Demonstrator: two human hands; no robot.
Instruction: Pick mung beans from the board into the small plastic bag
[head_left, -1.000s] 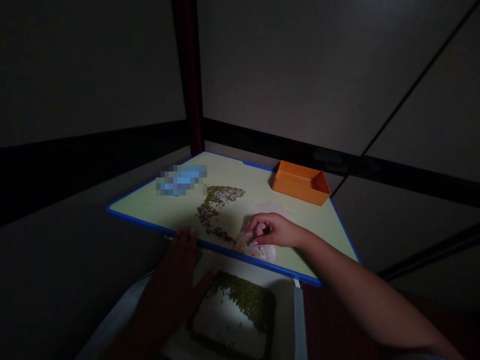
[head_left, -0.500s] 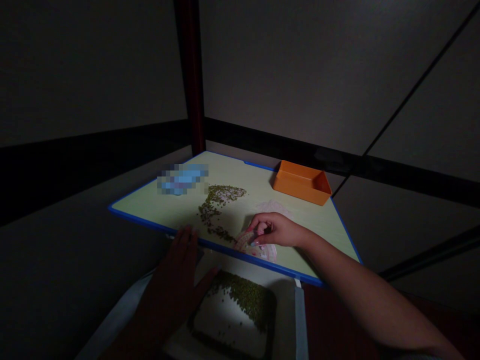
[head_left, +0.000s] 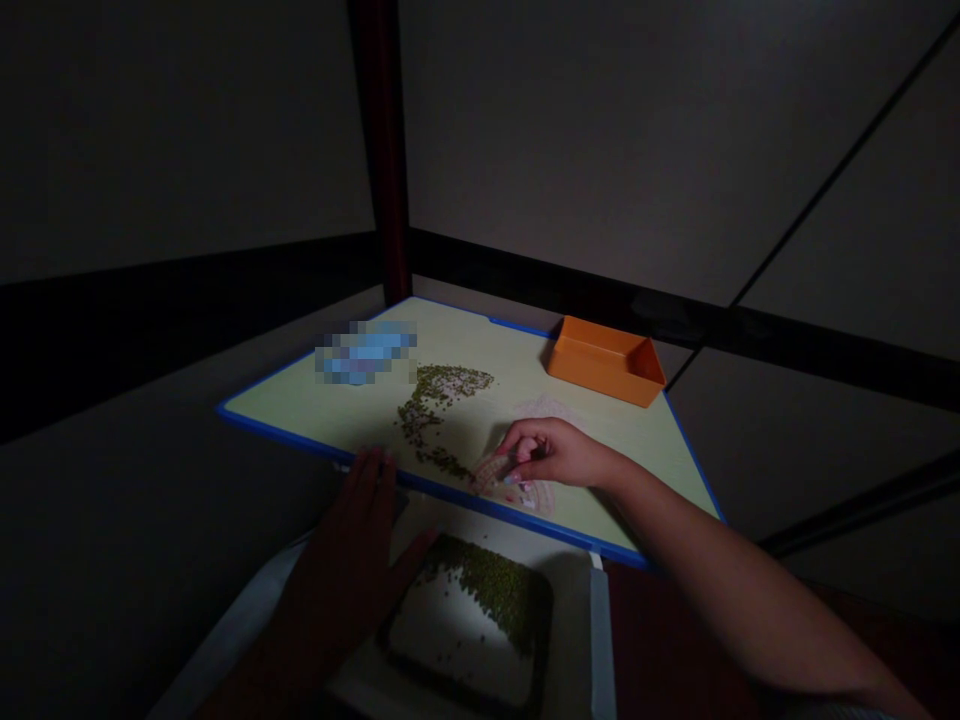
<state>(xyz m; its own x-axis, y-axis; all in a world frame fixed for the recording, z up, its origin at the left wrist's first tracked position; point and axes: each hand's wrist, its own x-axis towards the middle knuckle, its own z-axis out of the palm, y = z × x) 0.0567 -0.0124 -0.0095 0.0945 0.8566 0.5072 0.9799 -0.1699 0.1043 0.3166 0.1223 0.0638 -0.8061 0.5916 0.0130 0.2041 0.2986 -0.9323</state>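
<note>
A clear half-round plate with pink print, probably a protractor (head_left: pixel 541 497), lies low at frame centre, pinched between the curled thumb and fingers of the right hand (head_left: pixel 551 455). The left hand (head_left: pixel 360 545) rests spread at the blue rim, fingers apart, gripping nothing visible. Small green grains (head_left: pixel 439 382) trail in a curve across the smooth cream board (head_left: pixel 349 410); more fill a rounded square tray (head_left: pixel 450 622) at bottom centre. An orange open-topped box (head_left: pixel 592 380) sits right of centre, opposite a pixelated blue item (head_left: pixel 367 355). Dim panelled walls (head_left: pixel 600 130) surround everything.
</note>
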